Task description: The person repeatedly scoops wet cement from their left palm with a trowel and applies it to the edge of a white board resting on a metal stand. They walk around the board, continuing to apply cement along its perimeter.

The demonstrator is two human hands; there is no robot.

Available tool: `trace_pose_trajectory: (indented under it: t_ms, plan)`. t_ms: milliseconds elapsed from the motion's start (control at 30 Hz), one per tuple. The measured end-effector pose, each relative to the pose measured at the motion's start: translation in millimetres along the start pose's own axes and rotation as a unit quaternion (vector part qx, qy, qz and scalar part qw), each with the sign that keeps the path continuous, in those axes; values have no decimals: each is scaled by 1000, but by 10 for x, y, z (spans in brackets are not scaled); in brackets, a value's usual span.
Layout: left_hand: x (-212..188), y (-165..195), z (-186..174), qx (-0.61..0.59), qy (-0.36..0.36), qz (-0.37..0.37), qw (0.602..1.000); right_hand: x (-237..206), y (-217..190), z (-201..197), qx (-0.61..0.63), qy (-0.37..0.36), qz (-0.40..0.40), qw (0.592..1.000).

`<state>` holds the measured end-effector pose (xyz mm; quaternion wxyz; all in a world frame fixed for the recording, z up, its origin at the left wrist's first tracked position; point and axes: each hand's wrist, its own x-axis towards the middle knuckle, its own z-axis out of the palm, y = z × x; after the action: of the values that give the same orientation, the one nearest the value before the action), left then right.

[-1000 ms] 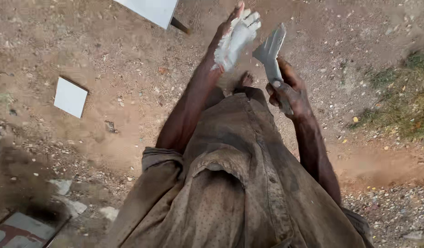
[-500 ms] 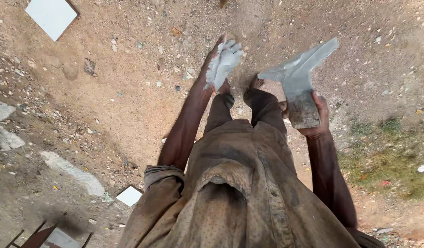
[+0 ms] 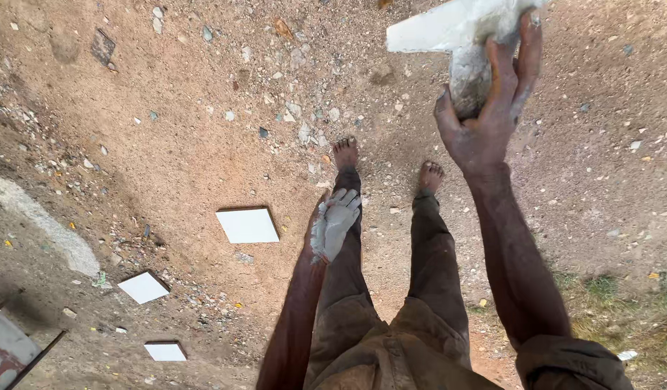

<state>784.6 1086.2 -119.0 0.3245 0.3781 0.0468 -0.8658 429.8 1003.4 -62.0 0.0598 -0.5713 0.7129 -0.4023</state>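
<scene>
View from above of a person standing barefoot on bare, sandy ground (image 3: pixel 167 144) strewn with small stones. The right hand (image 3: pixel 485 108) is raised toward the upper edge of the view, its fingers (image 3: pixel 503 68) curled round the mortar-caked handle of a trowel (image 3: pixel 456 32); the pale blade points left and runs partly out of view at the top. The left hand (image 3: pixel 333 225) hangs low beside the left thigh, coated in grey mortar, its fingers loosely spread and holding nothing. Both feet (image 3: pixel 345 153) rest flat on the ground, the left one slightly ahead of the other, below dark, dusty trouser legs (image 3: pixel 434 253).

Three white square tiles lie on the ground to the left of the person: the largest tile (image 3: pixel 247 225) lies near the left hand but apart from it, a second tile (image 3: pixel 143 287) lies further left and lower, and a third tile (image 3: pixel 165 352) lies near the bottom edge. A pale streak (image 3: pixel 44 224) crosses the ground at the left. A patch of grass (image 3: pixel 622 303) shows at the lower right, beside the right sleeve (image 3: pixel 572 365).
</scene>
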Motion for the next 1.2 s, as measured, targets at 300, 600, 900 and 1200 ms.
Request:
trace_pose_trajectory:
  t_ms: [300,600,900,1200]
  plan:
    - [166,-942,-401,-125,24,-52,991,136,671,823,24,104,-113,988]
    - [296,-886,-807,-30,109,-67,991,217,887,1038,-2,127,-121,984]
    - [336,-947,-823,-64,92,-63,992,21,802,1115,42,82,-76,993]
    - [444,-1068,-760,-58,35,-79,995,229,1461,663,-10,164,-107,981]
